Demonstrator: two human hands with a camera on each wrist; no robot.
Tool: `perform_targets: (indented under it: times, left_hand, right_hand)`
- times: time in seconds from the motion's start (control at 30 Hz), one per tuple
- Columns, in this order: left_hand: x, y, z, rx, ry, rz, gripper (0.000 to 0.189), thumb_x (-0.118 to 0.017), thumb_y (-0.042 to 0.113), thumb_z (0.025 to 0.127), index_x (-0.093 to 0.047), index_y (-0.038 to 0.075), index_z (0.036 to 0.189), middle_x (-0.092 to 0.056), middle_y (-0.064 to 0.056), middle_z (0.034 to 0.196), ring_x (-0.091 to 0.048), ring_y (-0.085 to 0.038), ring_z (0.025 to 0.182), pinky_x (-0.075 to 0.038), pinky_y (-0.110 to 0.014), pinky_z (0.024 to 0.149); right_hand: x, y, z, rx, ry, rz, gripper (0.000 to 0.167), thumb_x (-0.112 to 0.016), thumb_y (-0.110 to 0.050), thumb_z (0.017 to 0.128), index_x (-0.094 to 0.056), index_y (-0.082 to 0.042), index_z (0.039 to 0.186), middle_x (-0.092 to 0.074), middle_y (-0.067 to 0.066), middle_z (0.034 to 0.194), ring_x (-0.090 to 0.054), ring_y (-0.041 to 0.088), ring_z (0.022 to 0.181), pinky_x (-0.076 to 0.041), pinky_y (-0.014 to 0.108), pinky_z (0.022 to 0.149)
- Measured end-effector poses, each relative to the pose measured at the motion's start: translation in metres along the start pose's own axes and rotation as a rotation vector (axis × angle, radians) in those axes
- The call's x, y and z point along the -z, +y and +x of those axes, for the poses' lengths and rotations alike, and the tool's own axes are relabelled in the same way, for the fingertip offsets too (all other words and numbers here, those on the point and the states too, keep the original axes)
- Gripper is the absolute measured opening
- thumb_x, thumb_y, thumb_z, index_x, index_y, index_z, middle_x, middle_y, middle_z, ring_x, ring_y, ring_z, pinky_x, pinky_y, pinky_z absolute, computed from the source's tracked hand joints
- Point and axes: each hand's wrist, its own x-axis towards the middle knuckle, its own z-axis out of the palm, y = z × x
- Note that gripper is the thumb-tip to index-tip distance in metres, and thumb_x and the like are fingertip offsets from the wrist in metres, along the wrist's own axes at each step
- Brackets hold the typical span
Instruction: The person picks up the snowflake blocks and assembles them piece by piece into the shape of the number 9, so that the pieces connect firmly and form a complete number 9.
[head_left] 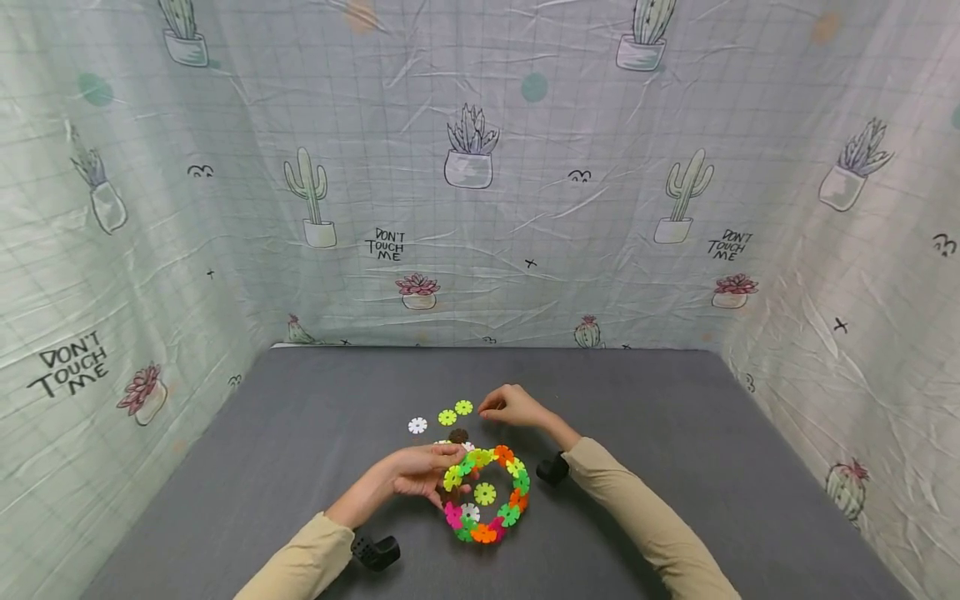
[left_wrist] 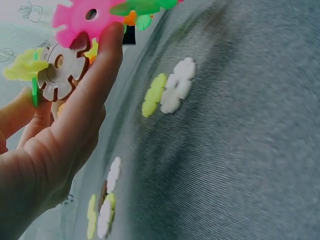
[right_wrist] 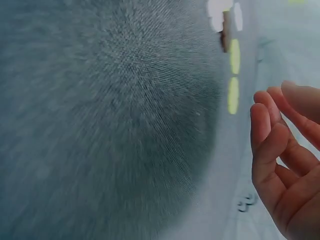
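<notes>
My left hand (head_left: 423, 468) grips the left side of a ring of interlocking snowflake discs (head_left: 503, 454) in orange, green, yellow and pink. In the left wrist view, its fingers and thumb close around a brown disc (left_wrist: 70, 72), with a pink disc (left_wrist: 75, 22) just above. The ring is raised and tilted over the table. Through its opening show a loose yellow disc (head_left: 485, 493) and a white disc (head_left: 470, 512). My right hand (head_left: 517, 407), fingers loosely curled, holds nothing. It hovers just right of two yellow discs (head_left: 463, 407).
On the grey table (head_left: 637, 400), a white disc (head_left: 417, 425) and a brown disc (head_left: 458, 435) lie beyond the left hand, with others partly covered by it. A printed cloth (head_left: 480, 225) hangs behind and along both sides. Black wrist devices (head_left: 377, 553) sit below the forearms.
</notes>
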Motion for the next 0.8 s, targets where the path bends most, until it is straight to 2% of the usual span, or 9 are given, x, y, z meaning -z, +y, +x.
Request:
perform_targets:
  times: [0.13,0.3,0.4,0.47,0.5,0.57,0.63,0.73,0.8]
  left_hand:
    - [0.001,-0.001,-0.005,-0.008,-0.051,-0.003,0.014,-0.034,0.031,0.096,-0.041,0.022,0.104,-0.058,0.003,0.106,-0.06,-0.01,0.091,-0.053,-0.036,0.065]
    - [0.001,-0.001,-0.01,-0.02,-0.089,0.003,0.014,-0.032,0.029,0.097,-0.043,0.022,0.091,-0.058,0.003,0.107,-0.059,-0.01,0.091,-0.053,-0.036,0.066]
    - [0.001,-0.001,-0.01,-0.017,-0.083,0.013,0.015,-0.032,0.028,0.097,-0.043,0.022,0.088,-0.057,0.002,0.107,-0.059,-0.011,0.091,-0.053,-0.036,0.065]
    - [0.0,-0.001,-0.01,-0.014,-0.071,0.024,0.016,-0.032,0.028,0.098,-0.043,0.021,0.088,-0.057,0.002,0.106,-0.059,-0.012,0.092,-0.053,-0.036,0.065]
    - [0.0,-0.001,-0.01,-0.013,-0.065,0.03,0.016,-0.031,0.028,0.098,-0.043,0.021,0.088,-0.057,0.002,0.105,-0.059,-0.012,0.092,-0.053,-0.036,0.065]
    - [0.0,-0.001,-0.01,-0.006,-0.055,0.035,0.016,-0.032,0.029,0.097,-0.043,0.022,0.088,-0.057,0.002,0.105,-0.059,-0.011,0.092,-0.053,-0.036,0.065]
    - [0.0,-0.002,-0.01,-0.006,-0.053,0.045,0.016,-0.032,0.031,0.097,-0.043,0.022,0.09,-0.056,0.003,0.105,-0.059,-0.011,0.092,-0.053,-0.035,0.065]
    - [0.0,-0.001,-0.01,-0.004,-0.053,0.045,0.015,-0.033,0.032,0.097,-0.042,0.022,0.09,-0.056,0.003,0.105,-0.059,-0.01,0.091,-0.053,-0.036,0.066]
    - [0.0,0.0,-0.01,-0.003,-0.052,0.041,0.015,-0.034,0.033,0.096,-0.042,0.022,0.091,-0.056,0.004,0.106,-0.06,-0.01,0.091,-0.053,-0.036,0.066]
  right_hand:
    - [-0.008,0.0,0.017,-0.109,0.019,0.029,0.02,-0.058,-0.017,0.087,-0.067,-0.004,0.1,-0.068,0.012,0.085,-0.063,0.022,0.07,-0.049,0.024,0.051]
    - [-0.016,-0.001,0.033,-0.206,0.115,0.08,0.021,-0.061,-0.015,0.085,-0.065,-0.004,0.102,-0.067,0.012,0.088,-0.062,0.018,0.07,-0.05,0.024,0.05]
    - [-0.021,0.002,0.042,-0.26,0.14,0.062,0.025,-0.064,-0.015,0.082,-0.064,-0.005,0.104,-0.066,0.013,0.087,-0.061,0.018,0.066,-0.049,0.025,0.048]
    - [-0.026,0.009,0.048,-0.248,0.147,0.001,0.028,-0.066,-0.019,0.08,-0.064,-0.008,0.106,-0.066,0.011,0.086,-0.059,0.016,0.061,-0.047,0.025,0.048]
    - [-0.028,0.013,0.052,-0.237,0.144,-0.048,0.031,-0.067,-0.022,0.08,-0.063,-0.01,0.108,-0.066,0.01,0.091,-0.061,0.016,0.066,-0.049,0.027,0.052]
    - [-0.045,0.057,0.075,-0.177,0.141,-0.126,0.036,-0.068,-0.034,0.077,-0.064,-0.016,0.108,-0.066,0.006,0.093,-0.06,0.015,0.068,-0.048,0.027,0.052]
    - [-0.066,0.114,0.101,-0.081,0.168,-0.195,0.041,-0.067,-0.049,0.072,-0.064,-0.026,0.105,-0.065,-0.001,0.095,-0.058,0.009,0.07,-0.046,0.024,0.052]
    - [-0.09,0.183,0.138,-0.049,0.157,-0.209,0.045,-0.067,-0.061,0.064,-0.064,-0.035,0.099,-0.063,-0.008,0.096,-0.057,0.007,0.073,-0.044,0.023,0.052]
    - [-0.085,0.171,0.134,-0.073,0.144,-0.216,0.043,-0.069,-0.057,0.064,-0.065,-0.033,0.099,-0.063,-0.006,0.097,-0.057,0.009,0.074,-0.045,0.024,0.054]
